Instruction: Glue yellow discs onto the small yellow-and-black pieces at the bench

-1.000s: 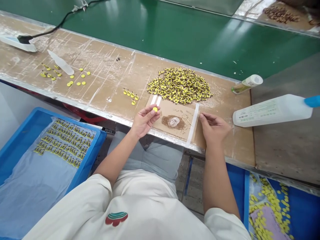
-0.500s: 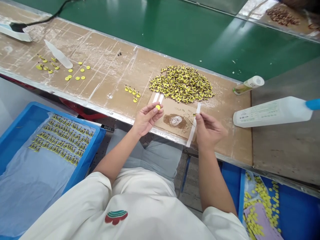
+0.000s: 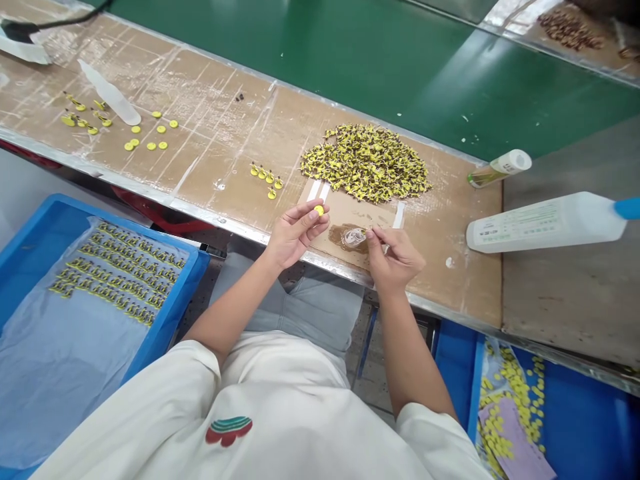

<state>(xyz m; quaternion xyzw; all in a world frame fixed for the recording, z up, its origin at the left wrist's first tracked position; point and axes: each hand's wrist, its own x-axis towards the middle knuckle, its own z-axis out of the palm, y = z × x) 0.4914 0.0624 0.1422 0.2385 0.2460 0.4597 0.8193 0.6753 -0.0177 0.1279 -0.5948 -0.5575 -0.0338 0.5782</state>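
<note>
My left hand (image 3: 299, 233) pinches a small yellow disc (image 3: 319, 211) between thumb and fingers, just above the front of the bench. My right hand (image 3: 396, 257) is closed in a pinch over a small clear dish (image 3: 354, 237), which sits in a wet brown patch on a cardboard sheet. Its fingertips hold a tiny yellow-and-dark piece, mostly hidden by the fingers. Behind both hands lies a large pile of small yellow-and-dark figures (image 3: 367, 163). Left of the pile, several figures on yellow discs (image 3: 267, 175) stand upright.
Loose yellow discs (image 3: 161, 129) and a white flat strip (image 3: 110, 92) lie farther left. A blue tray (image 3: 197, 267) at lower left holds rows of assembled figures. Bottles (image 3: 540, 223) stand at right. A blue bin (image 3: 575, 413) below holds yellow discs.
My right hand has moved left, with its small piece, from beside the white tape to the clear dish. My left hand still holds the disc in nearly the same place.
</note>
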